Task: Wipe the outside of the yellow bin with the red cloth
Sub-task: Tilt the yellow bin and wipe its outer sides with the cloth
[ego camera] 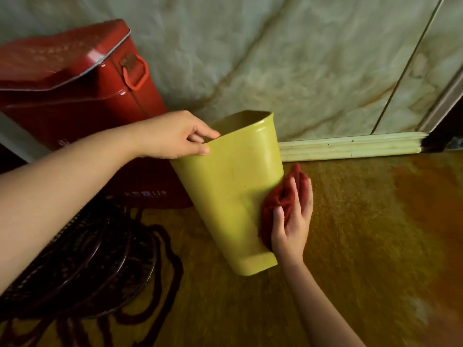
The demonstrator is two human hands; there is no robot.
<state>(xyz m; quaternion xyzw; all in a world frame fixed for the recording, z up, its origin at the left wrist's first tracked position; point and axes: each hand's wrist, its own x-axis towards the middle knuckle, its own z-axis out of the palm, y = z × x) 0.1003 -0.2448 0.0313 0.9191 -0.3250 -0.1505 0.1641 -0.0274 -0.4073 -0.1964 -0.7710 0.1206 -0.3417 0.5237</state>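
Note:
The yellow bin (233,186) stands tilted on the floor in the middle of the head view, with its open mouth up and leaning toward the wall. My left hand (172,136) pinches the bin's near rim, thumb outside and fingers inside. A bunched red cloth (283,196) is pressed flat against the bin's right outer wall. My right hand (292,226) holds the cloth there, palm toward the bin and fingers spread over it. Part of the cloth is hidden under that hand.
A large red metal box (82,96) with a side handle stands at the left, just behind the bin. A dark wire stand (82,261) lies on the floor at the lower left. The wall and its pale baseboard (350,146) run close behind; brown-orange floor (375,246) spreads right.

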